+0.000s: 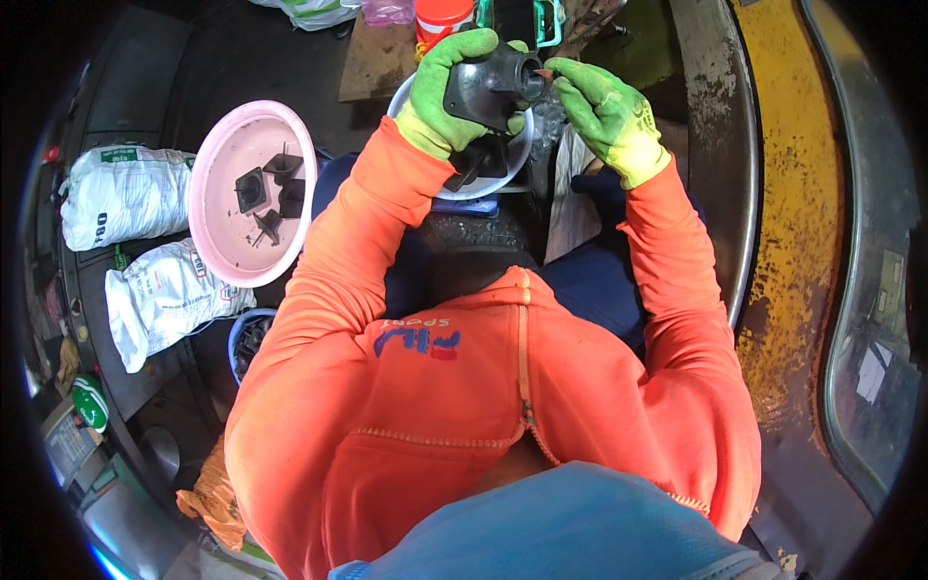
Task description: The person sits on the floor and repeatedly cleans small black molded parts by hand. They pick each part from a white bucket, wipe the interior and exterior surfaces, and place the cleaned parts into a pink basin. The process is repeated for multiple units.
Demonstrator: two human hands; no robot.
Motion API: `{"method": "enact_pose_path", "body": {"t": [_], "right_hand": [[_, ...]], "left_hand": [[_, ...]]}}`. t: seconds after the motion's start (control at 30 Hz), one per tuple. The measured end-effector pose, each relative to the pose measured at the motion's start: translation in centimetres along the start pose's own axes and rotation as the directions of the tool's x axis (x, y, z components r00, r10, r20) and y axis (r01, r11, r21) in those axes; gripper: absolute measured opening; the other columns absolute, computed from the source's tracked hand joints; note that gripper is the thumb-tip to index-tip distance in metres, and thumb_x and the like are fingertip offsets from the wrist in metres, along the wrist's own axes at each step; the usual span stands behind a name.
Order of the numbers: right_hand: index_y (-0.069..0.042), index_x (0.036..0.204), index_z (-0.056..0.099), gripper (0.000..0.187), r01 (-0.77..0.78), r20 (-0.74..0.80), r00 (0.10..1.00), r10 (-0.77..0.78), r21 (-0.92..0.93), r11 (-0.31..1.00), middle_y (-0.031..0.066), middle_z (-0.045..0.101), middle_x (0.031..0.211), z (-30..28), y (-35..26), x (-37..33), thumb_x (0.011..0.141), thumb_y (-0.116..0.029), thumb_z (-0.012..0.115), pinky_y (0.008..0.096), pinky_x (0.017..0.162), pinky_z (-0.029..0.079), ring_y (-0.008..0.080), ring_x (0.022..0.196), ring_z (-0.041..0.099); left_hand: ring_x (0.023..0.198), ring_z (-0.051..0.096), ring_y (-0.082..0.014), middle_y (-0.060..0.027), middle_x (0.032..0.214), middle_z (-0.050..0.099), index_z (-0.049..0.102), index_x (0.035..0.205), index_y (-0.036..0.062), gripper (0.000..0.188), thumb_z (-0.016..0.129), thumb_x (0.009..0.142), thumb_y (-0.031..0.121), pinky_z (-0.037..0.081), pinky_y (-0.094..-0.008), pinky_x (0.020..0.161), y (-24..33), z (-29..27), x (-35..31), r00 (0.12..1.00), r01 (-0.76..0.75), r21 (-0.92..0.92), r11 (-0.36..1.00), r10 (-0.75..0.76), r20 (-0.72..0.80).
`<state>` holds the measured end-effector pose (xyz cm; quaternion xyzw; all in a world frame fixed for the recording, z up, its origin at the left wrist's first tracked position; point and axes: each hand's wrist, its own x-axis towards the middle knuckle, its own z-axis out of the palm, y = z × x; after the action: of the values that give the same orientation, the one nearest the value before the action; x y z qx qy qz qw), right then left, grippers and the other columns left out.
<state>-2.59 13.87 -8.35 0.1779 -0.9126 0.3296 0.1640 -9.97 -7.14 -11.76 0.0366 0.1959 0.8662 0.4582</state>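
Observation:
A black moulded part (488,85) with a broad flared base and a round open neck is held up in my gloved left hand (437,95). The neck points to the right. My gloved right hand (607,108) pinches a small reddish thing (544,73) at the neck's rim; its kind is mostly hidden by the fingers. Just below both hands is a pale blue-white basin (520,157) with more black parts (476,164) in it. Both gloves are green with yellow cuffs.
To the left stands a pink basin (208,208) with several black flared parts (250,190). White sacks (126,208) lie beyond it, near a blue tub (235,338). A red container (443,14) is at the back. A rusty yellow metal frame (788,251) runs along the right.

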Motion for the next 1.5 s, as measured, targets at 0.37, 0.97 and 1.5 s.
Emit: {"method": "enact_pose_path", "body": {"t": [0.37,0.97,1.5], "right_hand": [[-0.005,0.124,0.061,0.031,-0.110,0.062,0.993,0.098,0.223,0.969,0.0132,0.070,0.101,1.9,-0.8,-0.8,0.096,-0.018,0.058,0.0330,0.076,0.053,0.0249,0.087,0.068],[-0.001,0.111,0.062,0.029,-0.555,0.438,0.818,0.374,0.771,0.312,0.0001,0.054,0.074,1.6,-4.5,-2.0,0.100,-0.026,0.051,0.0236,0.056,0.041,0.0079,0.064,0.048],[0.000,0.113,0.059,0.041,-0.659,0.709,0.703,0.053,0.678,-0.325,-0.0059,0.045,0.066,-1.3,-2.2,-1.3,0.100,-0.038,0.048,0.0188,0.040,0.021,0.0017,0.046,0.030]], "left_hand": [[0.110,0.060,-0.0350,-0.0221,0.124,0.060,0.049,0.134,-0.0048,0.059,0.055,0.082,0.024,0.054,-0.0473,0.088,0.1,-0.1,-0.5,0.960,-0.279,0.120,0.953,0.277,0.031],[0.116,0.051,-0.0230,-0.0121,0.133,0.048,0.033,0.147,-0.0013,0.091,0.079,0.077,0.033,0.041,-0.0352,0.102,-0.7,2.3,0.8,0.604,-0.785,0.523,0.333,0.603,0.521],[0.114,0.051,-0.0297,-0.0196,0.133,0.042,0.022,0.148,0.0105,0.090,0.075,0.078,0.026,0.047,-0.0420,0.094,0.4,1.8,0.9,0.301,-0.643,0.446,-0.622,0.331,0.895]]}}
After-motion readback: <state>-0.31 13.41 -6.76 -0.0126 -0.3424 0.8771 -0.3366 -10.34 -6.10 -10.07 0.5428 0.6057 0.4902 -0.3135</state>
